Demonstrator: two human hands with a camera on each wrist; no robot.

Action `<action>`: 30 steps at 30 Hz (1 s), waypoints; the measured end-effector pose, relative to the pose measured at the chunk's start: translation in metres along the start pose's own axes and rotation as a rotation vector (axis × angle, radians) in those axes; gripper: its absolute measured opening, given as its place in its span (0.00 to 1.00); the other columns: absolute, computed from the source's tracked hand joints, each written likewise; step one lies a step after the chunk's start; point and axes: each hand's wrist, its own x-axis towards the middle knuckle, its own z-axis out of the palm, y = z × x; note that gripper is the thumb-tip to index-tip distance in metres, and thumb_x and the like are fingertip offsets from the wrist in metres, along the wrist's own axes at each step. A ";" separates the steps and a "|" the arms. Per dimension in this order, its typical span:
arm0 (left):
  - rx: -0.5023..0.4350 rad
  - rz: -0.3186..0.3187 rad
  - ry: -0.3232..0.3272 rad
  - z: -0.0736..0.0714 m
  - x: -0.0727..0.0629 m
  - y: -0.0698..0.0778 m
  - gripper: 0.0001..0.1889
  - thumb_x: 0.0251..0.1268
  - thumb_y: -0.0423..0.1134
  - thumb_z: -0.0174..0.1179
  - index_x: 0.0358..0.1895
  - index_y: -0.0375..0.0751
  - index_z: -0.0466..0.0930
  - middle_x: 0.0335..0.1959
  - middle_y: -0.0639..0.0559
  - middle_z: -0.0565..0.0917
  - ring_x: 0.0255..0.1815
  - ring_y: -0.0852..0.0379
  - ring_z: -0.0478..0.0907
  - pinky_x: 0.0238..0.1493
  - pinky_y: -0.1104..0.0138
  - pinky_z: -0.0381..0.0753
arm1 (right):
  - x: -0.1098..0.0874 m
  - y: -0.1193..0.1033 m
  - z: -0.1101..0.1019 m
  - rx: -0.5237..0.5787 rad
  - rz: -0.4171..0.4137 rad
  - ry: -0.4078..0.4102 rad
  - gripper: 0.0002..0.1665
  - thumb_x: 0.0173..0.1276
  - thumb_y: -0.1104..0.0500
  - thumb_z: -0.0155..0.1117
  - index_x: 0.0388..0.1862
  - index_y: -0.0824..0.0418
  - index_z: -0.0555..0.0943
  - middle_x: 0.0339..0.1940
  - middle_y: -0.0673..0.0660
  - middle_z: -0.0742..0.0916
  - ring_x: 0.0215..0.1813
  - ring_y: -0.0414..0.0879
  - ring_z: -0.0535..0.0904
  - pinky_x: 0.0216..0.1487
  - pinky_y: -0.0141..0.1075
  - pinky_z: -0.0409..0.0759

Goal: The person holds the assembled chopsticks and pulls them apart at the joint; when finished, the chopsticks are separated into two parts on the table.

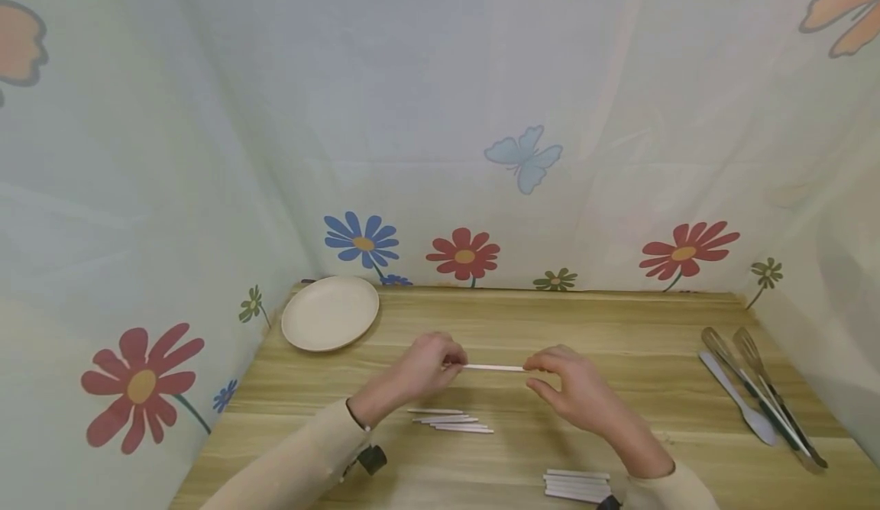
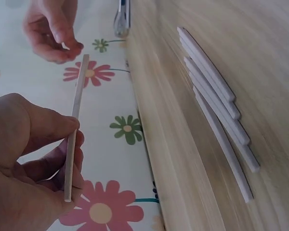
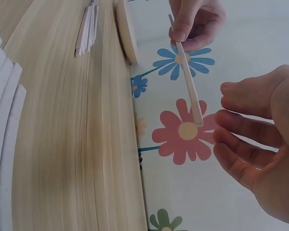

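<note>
Between thumb and fingers my left hand (image 1: 428, 365) pinches a thin white stick (image 1: 495, 368), held up above the table. In the left wrist view the stick (image 2: 76, 120) runs past the thumb and its far end is free. My right hand (image 1: 576, 389) is at the stick's other end, and the right wrist view shows its fingers (image 3: 241, 154) spread, apart from the stick. Below the left hand lies a loose bunch of white sticks (image 1: 454, 422). A neater row of white sticks (image 1: 576, 485) lies by the right forearm.
A round cream plate (image 1: 330, 314) stands at the table's back left. On the right lie a pale spoon (image 1: 739, 399) and two slotted or whisk-like utensils (image 1: 763, 388) with dark handles. Flower-printed curtain (image 1: 440, 113) surrounds the wooden table (image 1: 481, 319) on the back and sides.
</note>
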 end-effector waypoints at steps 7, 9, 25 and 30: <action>-0.001 0.031 -0.009 0.001 -0.001 0.008 0.03 0.62 0.35 0.64 0.35 0.43 0.87 0.29 0.57 0.82 0.31 0.66 0.74 0.34 0.76 0.76 | 0.002 -0.003 0.003 -0.012 -0.019 0.007 0.12 0.55 0.61 0.75 0.39 0.56 0.86 0.39 0.47 0.87 0.42 0.40 0.80 0.44 0.37 0.81; -0.005 0.042 -0.010 0.002 -0.001 0.009 0.03 0.62 0.34 0.64 0.35 0.42 0.87 0.29 0.56 0.82 0.31 0.66 0.74 0.34 0.76 0.76 | 0.002 -0.004 0.004 -0.009 -0.017 -0.004 0.11 0.56 0.61 0.74 0.39 0.56 0.86 0.39 0.47 0.87 0.42 0.39 0.80 0.43 0.37 0.81; -0.011 0.122 0.020 0.004 -0.006 0.023 0.03 0.63 0.33 0.63 0.36 0.43 0.86 0.31 0.55 0.83 0.35 0.64 0.77 0.37 0.76 0.77 | -0.002 -0.006 0.013 -0.046 -0.114 0.049 0.10 0.56 0.71 0.69 0.34 0.59 0.85 0.32 0.48 0.84 0.38 0.42 0.79 0.40 0.36 0.80; -0.002 0.154 0.074 0.007 -0.006 0.028 0.04 0.64 0.31 0.61 0.36 0.42 0.86 0.32 0.53 0.83 0.36 0.61 0.78 0.39 0.73 0.78 | -0.003 -0.008 0.014 -0.074 -0.106 0.124 0.13 0.52 0.76 0.68 0.33 0.61 0.83 0.32 0.50 0.82 0.38 0.44 0.78 0.40 0.36 0.79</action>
